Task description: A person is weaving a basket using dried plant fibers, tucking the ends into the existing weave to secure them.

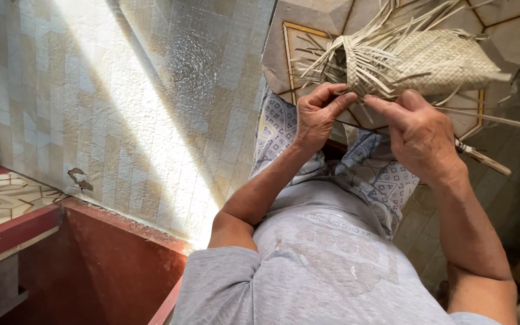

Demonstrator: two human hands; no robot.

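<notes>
While steadying woven palm-leaf piece (428,60) over lap, left hand (319,117) pinches loose strip (356,99), right hand (419,135) pinches adjacent strip, keeping weave edge taut; grip narrow, both hands.

A wall of small pale tiles (121,102) fills the left side, crossed by a broad diagonal band of sunlight (145,120) (one chipped patch shows low down). Below it runs a red painted ledge (91,241). The floor (501,30) has large beige tiles with dark geometric lines.
</notes>
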